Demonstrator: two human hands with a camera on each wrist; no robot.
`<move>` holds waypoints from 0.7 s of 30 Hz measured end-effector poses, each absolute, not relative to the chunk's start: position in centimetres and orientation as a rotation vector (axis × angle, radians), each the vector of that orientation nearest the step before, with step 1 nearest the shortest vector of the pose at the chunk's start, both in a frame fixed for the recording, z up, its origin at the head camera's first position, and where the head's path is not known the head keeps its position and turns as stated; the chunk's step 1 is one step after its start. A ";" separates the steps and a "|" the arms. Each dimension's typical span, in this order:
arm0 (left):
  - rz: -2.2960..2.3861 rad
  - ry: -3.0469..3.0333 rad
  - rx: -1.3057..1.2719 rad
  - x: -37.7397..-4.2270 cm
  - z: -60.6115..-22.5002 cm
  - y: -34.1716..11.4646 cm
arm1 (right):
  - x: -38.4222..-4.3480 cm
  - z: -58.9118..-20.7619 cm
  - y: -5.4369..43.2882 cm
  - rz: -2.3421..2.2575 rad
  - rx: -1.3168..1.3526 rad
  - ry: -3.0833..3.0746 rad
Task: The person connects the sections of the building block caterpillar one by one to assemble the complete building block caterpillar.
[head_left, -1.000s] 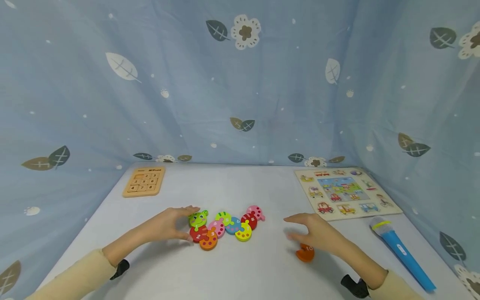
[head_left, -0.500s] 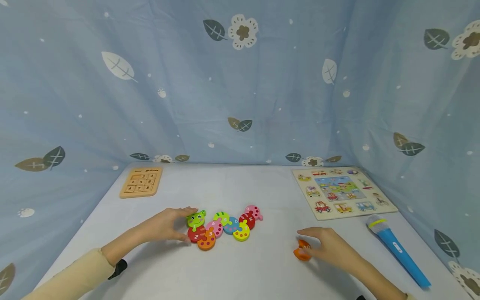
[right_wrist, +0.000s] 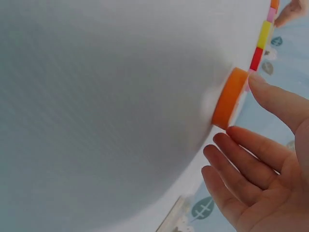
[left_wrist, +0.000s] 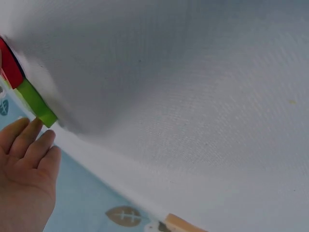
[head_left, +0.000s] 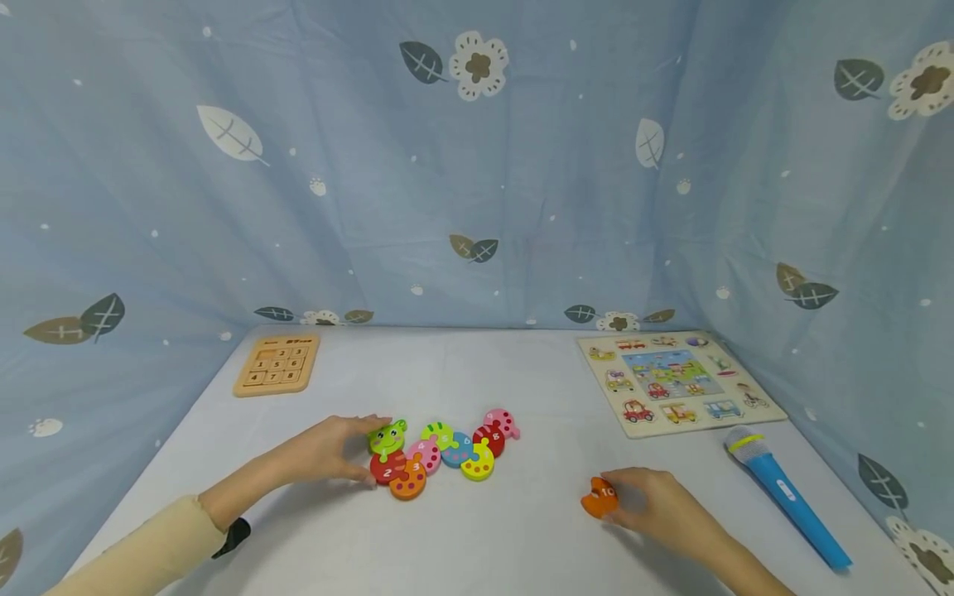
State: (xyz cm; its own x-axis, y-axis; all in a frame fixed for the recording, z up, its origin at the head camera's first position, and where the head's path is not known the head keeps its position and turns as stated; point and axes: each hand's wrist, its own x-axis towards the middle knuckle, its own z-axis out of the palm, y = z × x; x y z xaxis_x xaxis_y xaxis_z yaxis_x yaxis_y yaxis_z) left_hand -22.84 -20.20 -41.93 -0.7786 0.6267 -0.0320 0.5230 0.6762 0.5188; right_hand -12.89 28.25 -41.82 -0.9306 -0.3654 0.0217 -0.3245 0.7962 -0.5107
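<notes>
A caterpillar puzzle [head_left: 458,448] of several numbered, coloured pieces lies linked in a zigzag on the white table, its smiling green head [head_left: 387,437] at the left. My left hand [head_left: 328,449] holds that end, fingers at the head and thumb at the red piece [head_left: 387,468] marked 2. In the left wrist view the fingertips touch the head's green edge [left_wrist: 36,104]. Apart from the chain, to its right, my right hand [head_left: 659,502] pinches an orange puzzle piece [head_left: 599,499] marked 10. The right wrist view shows thumb and index finger at opposite ends of this orange piece [right_wrist: 231,99].
A wooden number slide puzzle [head_left: 276,366] lies at the back left. At the back right is a vehicle picture board [head_left: 674,383], with a blue toy microphone [head_left: 793,497] in front of it. A blue patterned cloth [head_left: 477,165] hangs behind the table.
My right hand has come down around the orange piece, which has turned and shifted slightly left in its pinch. The left hand keeps its place at the caterpillar's head.
</notes>
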 end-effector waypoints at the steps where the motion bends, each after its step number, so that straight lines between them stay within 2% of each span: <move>1: 0.734 2.682 0.935 -22.8 -42.0 -20.2 | -12.9 -42.0 28.2 -0.801 -0.551 2.906; 21: 0.753 2.687 0.920 -22.5 -42.0 -20.0 | -13.2 -42.4 25.8 -0.710 -0.432 3.000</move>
